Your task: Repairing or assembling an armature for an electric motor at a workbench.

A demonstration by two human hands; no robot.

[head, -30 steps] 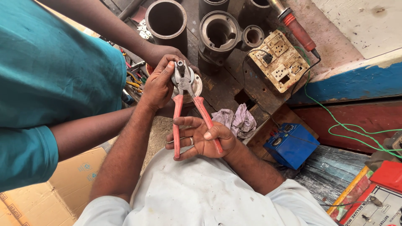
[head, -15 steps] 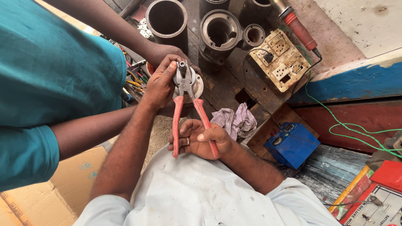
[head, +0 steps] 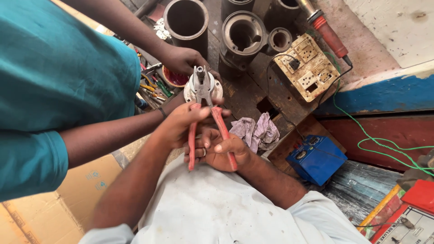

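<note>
In front of the person's chest, the right hand (head: 221, 151) is wrapped around the red handles of the pliers (head: 205, 113), squeezing them together. The left hand (head: 181, 122) is closed over the upper part of the handles, just below the joint. The metal nose of the pliers points away and sits on a small round metal part (head: 203, 90), which rests on the dark workbench (head: 244, 95). I cannot tell if the nose really bites this part.

Another person in a teal shirt has a hand (head: 181, 58) touching the same round part. I think the pliers could slip off the part and hit these fingers, because they are very near to the nose.

Behind, several metal cylinders (head: 186, 20) stand upright and open; as far as I can see they are hollow and hold nothing. A crumpled rag (head: 255, 131) lies beside the hands, and a blue box (head: 316, 158) stands lower right.
</note>
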